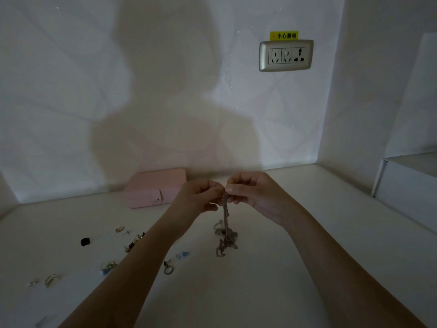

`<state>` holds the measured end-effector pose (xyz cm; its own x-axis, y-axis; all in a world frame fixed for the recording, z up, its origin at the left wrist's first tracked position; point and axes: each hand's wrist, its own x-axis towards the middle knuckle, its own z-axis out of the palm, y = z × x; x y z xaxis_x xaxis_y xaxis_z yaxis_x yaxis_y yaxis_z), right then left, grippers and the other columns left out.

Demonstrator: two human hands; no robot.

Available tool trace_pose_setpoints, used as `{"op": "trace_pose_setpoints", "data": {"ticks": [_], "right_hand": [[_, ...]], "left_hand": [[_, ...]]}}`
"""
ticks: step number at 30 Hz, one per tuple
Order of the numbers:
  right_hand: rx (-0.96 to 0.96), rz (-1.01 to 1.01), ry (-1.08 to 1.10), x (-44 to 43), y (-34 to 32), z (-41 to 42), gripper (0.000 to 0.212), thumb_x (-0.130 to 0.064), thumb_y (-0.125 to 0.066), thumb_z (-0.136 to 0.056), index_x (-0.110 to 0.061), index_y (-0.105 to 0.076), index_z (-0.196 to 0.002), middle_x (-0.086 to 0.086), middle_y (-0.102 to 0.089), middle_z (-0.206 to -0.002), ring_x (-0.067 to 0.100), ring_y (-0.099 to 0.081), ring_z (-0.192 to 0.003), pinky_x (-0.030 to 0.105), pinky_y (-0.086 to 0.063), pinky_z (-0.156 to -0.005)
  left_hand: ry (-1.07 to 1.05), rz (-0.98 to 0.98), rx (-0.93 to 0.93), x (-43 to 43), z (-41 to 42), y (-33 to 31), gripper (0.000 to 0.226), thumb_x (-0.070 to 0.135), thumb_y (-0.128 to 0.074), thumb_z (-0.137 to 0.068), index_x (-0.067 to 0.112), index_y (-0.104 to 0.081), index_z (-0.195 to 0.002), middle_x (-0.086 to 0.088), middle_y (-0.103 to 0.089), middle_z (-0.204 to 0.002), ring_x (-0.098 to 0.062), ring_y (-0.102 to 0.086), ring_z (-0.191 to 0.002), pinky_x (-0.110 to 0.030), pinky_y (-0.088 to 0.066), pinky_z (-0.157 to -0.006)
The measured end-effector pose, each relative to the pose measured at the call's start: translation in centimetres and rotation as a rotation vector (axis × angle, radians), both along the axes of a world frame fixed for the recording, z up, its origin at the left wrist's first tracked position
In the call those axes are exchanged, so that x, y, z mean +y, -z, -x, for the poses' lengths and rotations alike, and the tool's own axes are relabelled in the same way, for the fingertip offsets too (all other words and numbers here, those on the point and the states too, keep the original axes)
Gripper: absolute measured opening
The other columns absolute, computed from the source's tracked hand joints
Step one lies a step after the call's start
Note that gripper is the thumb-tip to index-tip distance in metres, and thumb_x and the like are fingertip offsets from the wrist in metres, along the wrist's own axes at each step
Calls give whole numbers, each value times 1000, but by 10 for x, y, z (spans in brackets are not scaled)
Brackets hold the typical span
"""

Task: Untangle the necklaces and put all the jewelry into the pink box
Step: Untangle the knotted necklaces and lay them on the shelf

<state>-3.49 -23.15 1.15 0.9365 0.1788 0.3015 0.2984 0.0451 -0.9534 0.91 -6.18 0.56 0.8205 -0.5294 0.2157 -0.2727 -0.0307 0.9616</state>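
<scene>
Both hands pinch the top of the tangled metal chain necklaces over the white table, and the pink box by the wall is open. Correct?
No. In the head view the flat pink box is closed, its snap tab fastened. The left hand and right hand do pinch the tangled metal chain necklaces over the white table.

both hands meet above the white tabletop [272, 245], the left hand [199, 196] and right hand [250, 190] pinching the top of the tangled necklaces [225, 233], whose chains hang down in a knotted clump (the lower loops reach the surface). the closed pink box [156, 189] sits against the wall behind the left hand. rings and earrings [132, 242] lie scattered to the left, with a small black piece [85, 241]. a wall socket [286, 55] carries a yellow label [284, 35].
</scene>
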Motion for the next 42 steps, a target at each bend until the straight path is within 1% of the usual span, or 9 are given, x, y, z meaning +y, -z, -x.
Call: {"op": "trace_pose_setpoints", "data": {"ticks": [5, 12, 19, 29, 32, 34, 37, 40, 42], "right_hand": [[-12, 13, 110, -1, 0, 0, 3, 2, -68, -82, -1, -66, -83, 9, -69, -72, 15, -66, -67, 21, -54, -66], [-53, 82, 243, 9, 5, -2, 17, 7, -72, -77, -7, -61, -77, 13, -68, -70, 16, -64, -60, 22, -52, -61], [-55, 154, 333, 10, 8, -4, 23, -3, -75, -78, -14, -56, -72, -1, -62, -63, 8, -52, -53, 18, -43, -57], [-160, 544, 436, 17, 11, 3, 13, -13, -71, -78, -17, -67, -90, -6, -60, -73, 2, -51, -59, 9, -39, -54], [-204, 660, 585, 16, 15, 0, 8, -12, -64, -84, -9, -70, -89, -4, -61, -79, 5, -57, -68, 10, -43, -58], [-188, 643, 677, 12, 15, -3, 8, -10, -62, -86, -8, -70, -89, -4, -62, -82, 9, -61, -75, 17, -48, -66], [-126, 519, 678, 9, 14, -4, 10, -10, -64, -87, -15, -71, -91, -11, -61, -79, 1, -58, -72, 8, -42, -62], [-69, 375, 573, 17, 16, -3, 4, -14, -69, -85, -16, -71, -87, -12, -65, -77, -4, -59, -69, 4, -41, -60], [-26, 286, 517, 24, 16, -4, 5, -16, -70, -84, -13, -72, -87, -5, -69, -80, 5, -62, -73, 14, -47, -70]], "left_hand": [[26, 49, 66, 4, 0, 6, 24, 30, -61, -82, 12, -72, -93, -1, -70, -81, -10, -64, -77, -19, -50, -69], [-141, -48, -36, 10, -3, 9, 5, 9, -68, -82, 10, -73, -82, -2, -72, -70, -7, -64, -64, -17, -50, -63], [-248, -127, -199, -2, 4, 13, 16, 6, -64, -87, 13, -67, -73, 7, -64, -58, -2, -56, -55, -14, -45, -56], [-193, -55, -14, -12, 13, 15, 25, 9, -42, -96, 3, -61, -82, -11, -57, -84, -16, -55, -81, -30, -47, -76], [-188, 3, 39, -17, 14, 12, 30, 10, -41, -97, 6, -58, -73, -6, -57, -74, -16, -55, -78, -33, -48, -79], [-176, 170, 174, -18, 13, 6, 38, 10, -41, -97, 11, -51, -60, -2, -51, -61, -16, -56, -70, -33, -50, -80], [-88, 440, 379, -14, 10, 0, 48, 10, -47, -91, 16, -44, -43, -4, -44, -49, -17, -56, -54, -37, -56, -82], [-69, 512, 437, -12, 14, -1, 48, 19, -48, -91, 16, -43, -44, 1, -29, -42, -13, -39, -40, -29, -57, -59], [-50, 478, 412, -12, 17, -1, 39, 27, -50, -86, 13, -53, -50, 6, -21, -42, -8, -25, -35, -19, -39, -38]]}}
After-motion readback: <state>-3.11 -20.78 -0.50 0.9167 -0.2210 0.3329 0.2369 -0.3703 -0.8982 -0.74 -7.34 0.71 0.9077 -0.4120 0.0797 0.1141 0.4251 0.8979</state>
